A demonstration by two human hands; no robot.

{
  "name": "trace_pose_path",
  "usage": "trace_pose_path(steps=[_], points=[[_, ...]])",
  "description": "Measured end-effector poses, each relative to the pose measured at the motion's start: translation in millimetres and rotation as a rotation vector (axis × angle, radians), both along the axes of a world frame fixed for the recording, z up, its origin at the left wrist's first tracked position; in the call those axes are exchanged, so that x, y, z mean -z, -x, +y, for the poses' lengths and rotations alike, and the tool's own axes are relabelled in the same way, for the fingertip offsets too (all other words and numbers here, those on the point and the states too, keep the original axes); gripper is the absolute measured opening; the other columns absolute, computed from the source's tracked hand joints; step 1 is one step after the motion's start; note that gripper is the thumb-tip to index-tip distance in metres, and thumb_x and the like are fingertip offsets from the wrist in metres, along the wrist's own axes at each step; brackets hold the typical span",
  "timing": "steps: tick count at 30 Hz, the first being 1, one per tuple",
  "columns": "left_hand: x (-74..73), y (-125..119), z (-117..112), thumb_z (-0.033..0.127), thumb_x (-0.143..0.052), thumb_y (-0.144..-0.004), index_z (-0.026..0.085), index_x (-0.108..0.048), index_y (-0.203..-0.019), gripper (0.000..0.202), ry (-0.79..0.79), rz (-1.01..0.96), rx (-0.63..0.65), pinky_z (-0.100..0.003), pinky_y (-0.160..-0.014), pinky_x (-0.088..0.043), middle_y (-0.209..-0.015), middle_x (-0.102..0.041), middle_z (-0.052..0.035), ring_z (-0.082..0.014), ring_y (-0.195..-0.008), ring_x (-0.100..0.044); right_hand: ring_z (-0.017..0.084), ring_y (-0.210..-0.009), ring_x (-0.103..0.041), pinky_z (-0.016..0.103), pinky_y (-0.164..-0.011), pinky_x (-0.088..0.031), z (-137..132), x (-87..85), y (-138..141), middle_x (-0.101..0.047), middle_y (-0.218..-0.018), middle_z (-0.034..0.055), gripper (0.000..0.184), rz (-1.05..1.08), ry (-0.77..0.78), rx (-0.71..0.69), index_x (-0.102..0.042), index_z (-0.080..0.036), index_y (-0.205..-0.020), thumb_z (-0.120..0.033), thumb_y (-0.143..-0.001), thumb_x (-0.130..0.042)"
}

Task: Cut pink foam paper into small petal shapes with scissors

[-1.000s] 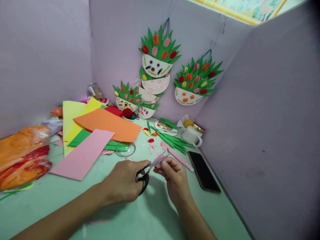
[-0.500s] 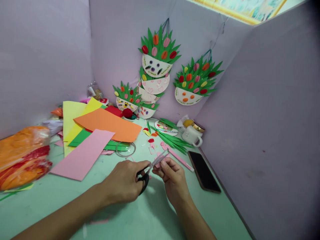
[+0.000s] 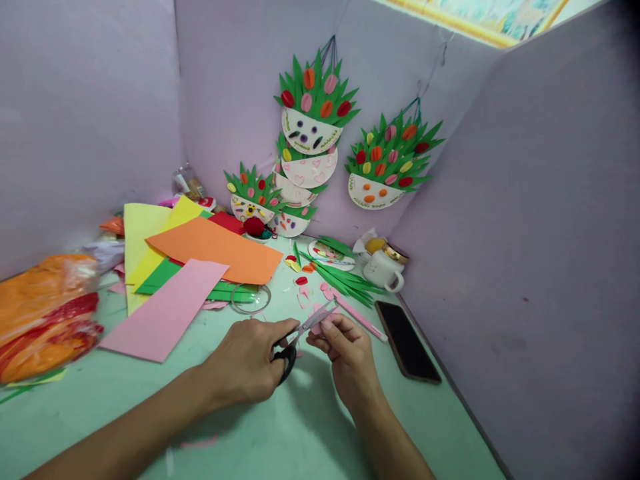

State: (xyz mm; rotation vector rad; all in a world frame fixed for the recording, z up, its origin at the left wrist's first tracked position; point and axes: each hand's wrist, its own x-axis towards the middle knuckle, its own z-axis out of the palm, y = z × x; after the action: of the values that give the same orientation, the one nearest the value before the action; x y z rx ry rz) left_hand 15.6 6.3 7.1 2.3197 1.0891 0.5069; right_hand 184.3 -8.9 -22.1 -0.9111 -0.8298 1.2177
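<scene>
Black-handled scissors (image 3: 286, 360) are gripped in my left hand (image 3: 250, 363), their blades pointing up and to the right. Between the thumb and fingers of my right hand (image 3: 353, 360) is a small piece of pink paper (image 3: 318, 323). The blades lie against that paper; whether they are cutting into it I cannot tell. Just beyond my hands, pink paper scraps (image 3: 304, 298) and a red paper oval (image 3: 301, 281) lie on the pale green table (image 3: 240, 440). A pink pen-like tool (image 3: 361, 319) rests beyond my right hand.
Coloured sheets, with a pink strip (image 3: 167, 310) on top, lie at left beside an orange plastic bag (image 3: 45, 313). A clear tape roll (image 3: 251, 298) sits ahead. At right are a phone (image 3: 407, 341), green paper leaves (image 3: 345, 280) and a white mug (image 3: 383, 270). Paper flower baskets (image 3: 313, 133) hang on the wall.
Both hands stay in nearly the same place, with the scissors still at the pink paper. The whole view has shifted very slightly.
</scene>
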Motion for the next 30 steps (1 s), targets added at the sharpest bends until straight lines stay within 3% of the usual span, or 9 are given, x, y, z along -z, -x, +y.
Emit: trace_pose_path(steps=[30], points=[[0.7, -0.2, 0.9, 0.016, -0.043, -0.073, 0.024, -0.054, -0.083, 0.017, 0.004, 0.020, 0.001, -0.021, -0.053, -0.030, -0.062, -0.055, 0.0045, -0.0123, -0.057, -0.049, 0.011, -0.056, -0.059, 0.026, -0.060, -0.052, -0.2, -4.5, 2.0, -0.064, -0.059, -0.0019, 0.019, 0.014, 0.023, 0.059, -0.066, -0.017, -0.064, -0.031, -0.059, -0.077]])
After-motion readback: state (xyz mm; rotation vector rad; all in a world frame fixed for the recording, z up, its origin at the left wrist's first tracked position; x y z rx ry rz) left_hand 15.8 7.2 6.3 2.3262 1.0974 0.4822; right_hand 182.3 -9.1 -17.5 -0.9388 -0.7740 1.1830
